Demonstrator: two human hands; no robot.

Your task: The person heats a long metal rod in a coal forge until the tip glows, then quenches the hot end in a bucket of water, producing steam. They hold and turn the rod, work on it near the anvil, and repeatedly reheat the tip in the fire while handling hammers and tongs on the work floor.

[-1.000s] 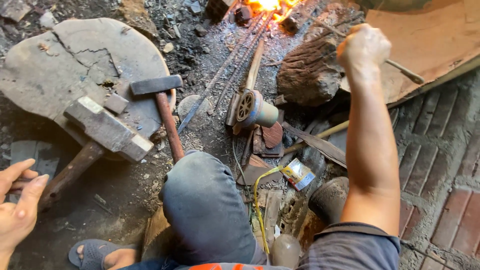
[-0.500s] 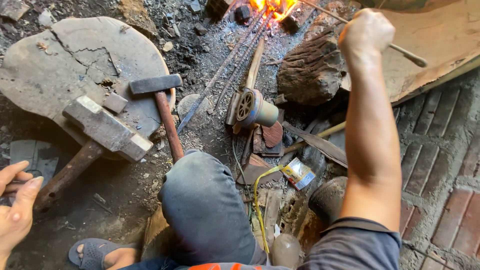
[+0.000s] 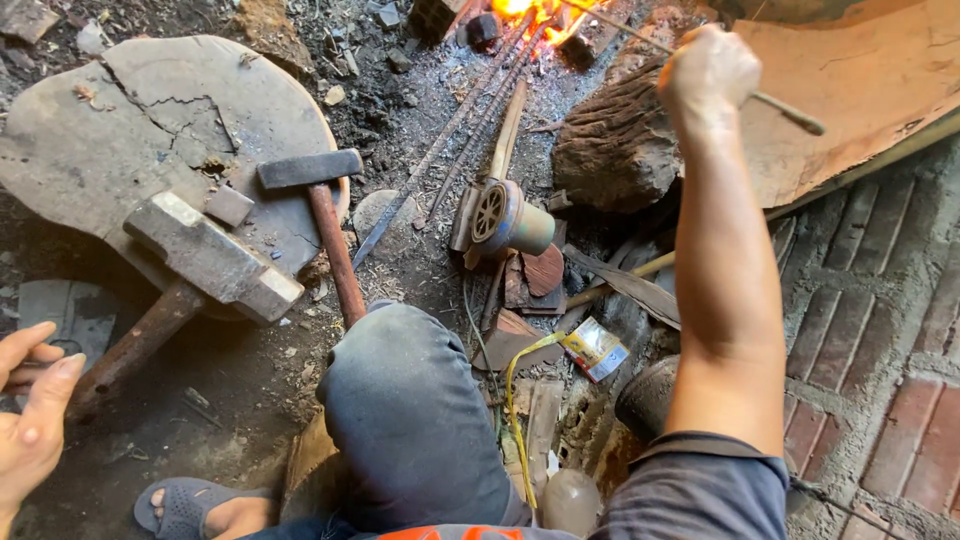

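Thin metal rod (image 3: pixel 790 112) | my right hand (image 3: pixel 708 68) fists it, tip toward the fire (image 3: pixel 535 10) (arm's reach keeps heat off) | left hand (image 3: pixel 30 420) spread, empty.

I count two hammers on the cracked flat stone (image 3: pixel 150 130): one heavy sledgehammer (image 3: pixel 205 255) and one smaller hammer (image 3: pixel 318 200) just right of it. Right of the stone lies one small hand-crank blower (image 3: pixel 505 220), and beyond it one fire (image 3: pixel 535 12) with about three thin metal rods (image 3: pixel 470 110) running into it. One long rod (image 3: pixel 780 108) is in my right hand (image 3: pixel 705 70). My left hand (image 3: pixel 35 420) hangs open below the stone. One sandal (image 3: pixel 185 505), one small packet (image 3: pixel 595 348).
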